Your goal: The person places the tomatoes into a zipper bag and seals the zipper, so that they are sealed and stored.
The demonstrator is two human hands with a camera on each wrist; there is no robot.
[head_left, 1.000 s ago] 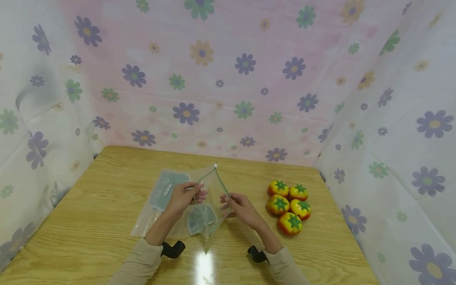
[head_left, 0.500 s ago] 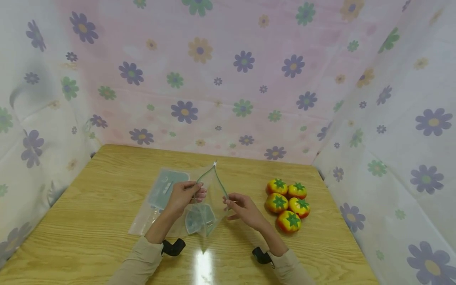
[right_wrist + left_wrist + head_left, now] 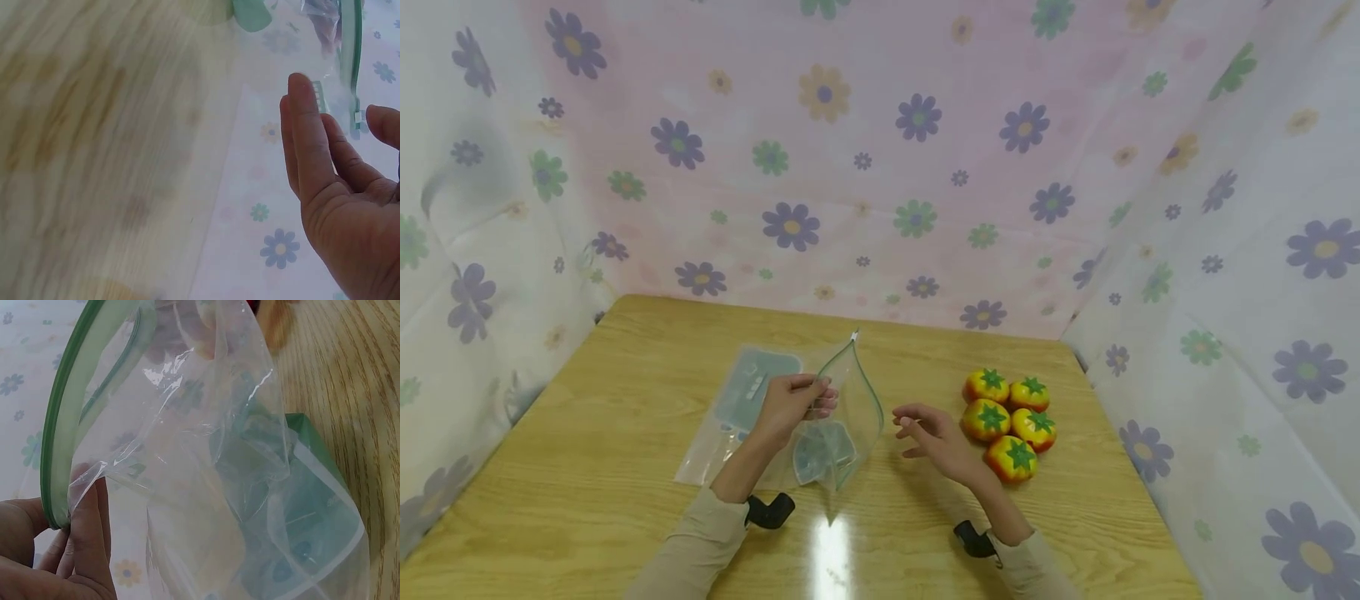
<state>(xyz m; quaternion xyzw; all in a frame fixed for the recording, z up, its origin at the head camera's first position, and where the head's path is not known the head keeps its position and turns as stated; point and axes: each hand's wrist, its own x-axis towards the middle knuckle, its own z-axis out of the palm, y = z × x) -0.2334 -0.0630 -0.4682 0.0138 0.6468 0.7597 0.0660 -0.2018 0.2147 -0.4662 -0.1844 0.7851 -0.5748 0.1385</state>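
A clear zip bag (image 3: pixel 856 400) with a green zip edge stands open-mouthed above the table, its white slider at the top. My left hand (image 3: pixel 790 404) pinches the left side of its mouth between thumb and fingers; the left wrist view shows the green zip strip (image 3: pixel 53 425) at the thumb. Just right of the bag, apart from it, my right hand (image 3: pixel 936 437) is in the air with loosely bent fingers and nothing in them. To that hand's right, several red-yellow toy persimmons (image 3: pixel 987 419) with green leaf tops sit clustered on the table.
Another flat clear bag with a blue-green printed panel (image 3: pixel 752 387) lies on the wooden table (image 3: pixel 625 400), left of and partly behind the left hand. Flowered cloth (image 3: pixel 865 208) walls the table at the back and sides. Black wrist mounts (image 3: pixel 769 510) stick out near both sleeves.
My right hand has let go of the bag's right edge and moved right, toward the toy persimmons. The left hand keeps its pinch, and the bag's mouth stays apart.
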